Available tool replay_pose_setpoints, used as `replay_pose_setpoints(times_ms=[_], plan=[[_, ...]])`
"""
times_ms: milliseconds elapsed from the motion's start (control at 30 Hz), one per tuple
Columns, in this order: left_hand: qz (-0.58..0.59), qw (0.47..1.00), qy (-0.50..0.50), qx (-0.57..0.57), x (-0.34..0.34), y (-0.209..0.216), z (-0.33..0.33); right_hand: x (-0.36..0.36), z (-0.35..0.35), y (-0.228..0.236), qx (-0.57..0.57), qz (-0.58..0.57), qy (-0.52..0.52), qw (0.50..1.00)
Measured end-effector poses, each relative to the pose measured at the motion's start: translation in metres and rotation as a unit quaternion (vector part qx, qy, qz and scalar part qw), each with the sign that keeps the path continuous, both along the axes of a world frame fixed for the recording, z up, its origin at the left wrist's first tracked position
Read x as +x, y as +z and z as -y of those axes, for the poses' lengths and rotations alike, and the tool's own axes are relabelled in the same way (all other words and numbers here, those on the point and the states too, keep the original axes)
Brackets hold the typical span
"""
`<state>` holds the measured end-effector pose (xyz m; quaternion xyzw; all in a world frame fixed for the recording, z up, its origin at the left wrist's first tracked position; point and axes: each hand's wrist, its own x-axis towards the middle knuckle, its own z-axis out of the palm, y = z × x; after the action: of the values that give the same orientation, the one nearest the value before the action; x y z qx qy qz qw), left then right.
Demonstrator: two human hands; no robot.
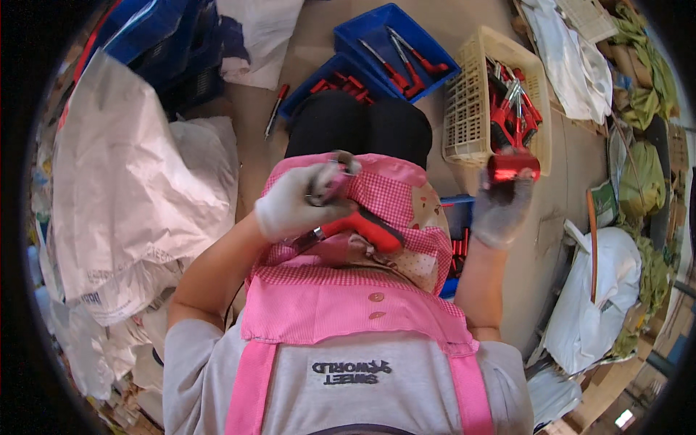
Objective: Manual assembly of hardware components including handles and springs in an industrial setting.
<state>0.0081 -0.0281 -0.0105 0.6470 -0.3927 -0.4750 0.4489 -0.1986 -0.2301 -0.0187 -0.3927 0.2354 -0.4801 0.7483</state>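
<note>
My left hand (293, 199), in a white glove, is closed around a shiny, rounded metal piece (333, 181) above my lap; its exact kind is blurred. Just below that hand, a hand tool with a red and black grip (377, 232) and a short metal shaft lies across the pink apron (428, 239). Whether the left fingers touch this tool, I cannot tell. On the right, my right hand (502, 210), its glove darkly stained, is raised with the fingers bent around a glossy red cylinder (513, 167).
A cream plastic crate (462, 116) beyond my right hand holds several red-handled metal tools. Two blue bins (353, 30) with red parts stand past my knees. One red-handled rod (276, 110) lies on the floor. White sacks (138, 196) fill the left; more bags (598, 297) line the right.
</note>
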Motion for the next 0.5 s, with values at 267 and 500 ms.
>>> replay_pose_setpoints(times_ms=[267, 500], plan=[[-0.135, 0.947, 0.148, -0.250, 0.025, -0.020, -0.005, -0.198, 0.005, -0.264, -0.002, -0.818, 0.064, 0.572], [-0.216, 0.923, 0.179, -0.263, 0.025, -0.056, 0.002, -0.040, 0.109, -0.311, -0.229, -0.634, 0.048, 0.737]])
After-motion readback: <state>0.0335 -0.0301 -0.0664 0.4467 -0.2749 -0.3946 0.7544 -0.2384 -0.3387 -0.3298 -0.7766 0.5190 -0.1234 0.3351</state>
